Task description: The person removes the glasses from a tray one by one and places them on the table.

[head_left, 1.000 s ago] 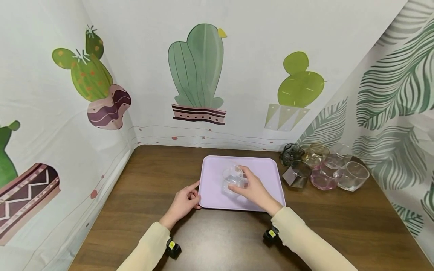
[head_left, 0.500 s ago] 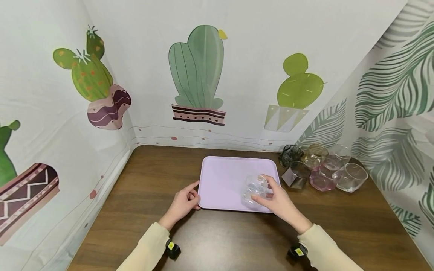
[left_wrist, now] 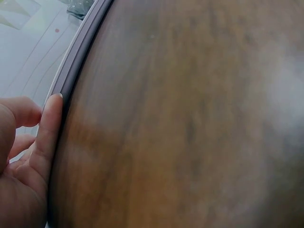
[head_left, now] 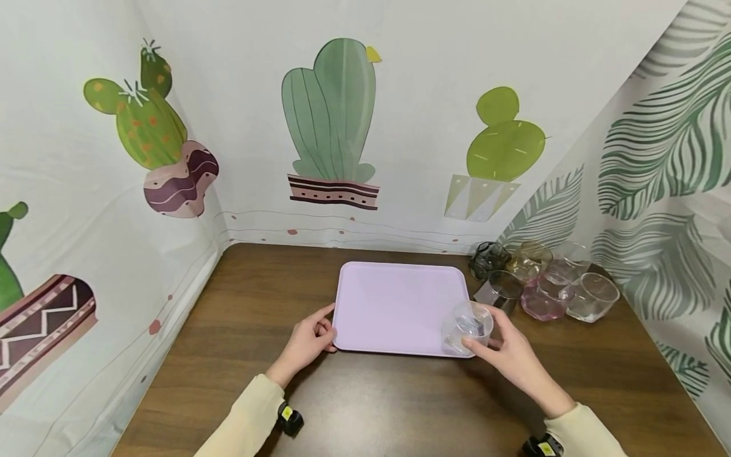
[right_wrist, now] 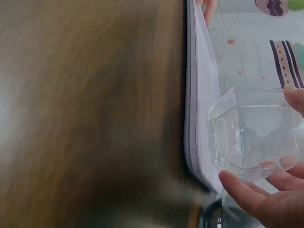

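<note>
A clear glass cup [head_left: 469,322] with flat facets is in my right hand [head_left: 514,355], over the front right corner of the lilac tray [head_left: 394,308]. Thumb and fingers grip the cup from its right side; in the right wrist view the glass [right_wrist: 256,133] has its base toward the tray. Whether it touches the tray I cannot tell. At the tray's left edge, near the front corner, my left hand [head_left: 308,339] holds the rim. The left wrist view shows its thumb [left_wrist: 50,123] straight along the outer side of the rim, with other fingers curled behind.
Several glasses stand close together at the table's right back: smoky grey ones [head_left: 491,260], an amber one [head_left: 531,259], a pink one [head_left: 542,301] and clear ones [head_left: 595,297]. The brown wooden table [head_left: 371,406] meets a printed cloth [head_left: 411,127] behind.
The right hand has carried the glass cup rightward and toward me, from the tray's middle to its front right corner. The left hand stays at the tray's left edge.
</note>
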Action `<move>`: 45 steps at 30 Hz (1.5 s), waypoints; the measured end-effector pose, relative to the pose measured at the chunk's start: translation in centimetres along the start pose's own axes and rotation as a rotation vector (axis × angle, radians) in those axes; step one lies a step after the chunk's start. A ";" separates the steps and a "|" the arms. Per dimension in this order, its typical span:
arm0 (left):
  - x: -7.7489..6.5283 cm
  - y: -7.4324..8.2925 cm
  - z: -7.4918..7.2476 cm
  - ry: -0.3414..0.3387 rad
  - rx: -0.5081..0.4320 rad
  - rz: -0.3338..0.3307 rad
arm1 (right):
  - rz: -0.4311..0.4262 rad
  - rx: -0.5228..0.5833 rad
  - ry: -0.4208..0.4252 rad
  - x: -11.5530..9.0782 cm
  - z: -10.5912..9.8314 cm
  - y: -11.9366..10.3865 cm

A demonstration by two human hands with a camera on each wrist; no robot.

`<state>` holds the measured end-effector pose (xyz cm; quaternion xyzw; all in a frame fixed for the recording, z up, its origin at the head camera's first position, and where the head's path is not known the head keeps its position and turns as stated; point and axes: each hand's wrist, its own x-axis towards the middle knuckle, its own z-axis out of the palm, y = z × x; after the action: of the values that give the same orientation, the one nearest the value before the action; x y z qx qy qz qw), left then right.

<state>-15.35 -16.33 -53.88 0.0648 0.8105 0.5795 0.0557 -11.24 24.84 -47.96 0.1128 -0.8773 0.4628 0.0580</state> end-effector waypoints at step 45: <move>0.2 -0.2 -0.4 -0.009 -0.008 0.001 | 0.117 -0.061 0.154 -3.5 -4.4 4.9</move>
<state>-15.58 -16.69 -53.92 0.0674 0.8078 0.5826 0.0593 -9.15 31.62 -50.14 0.0238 -0.8891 0.4457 0.1017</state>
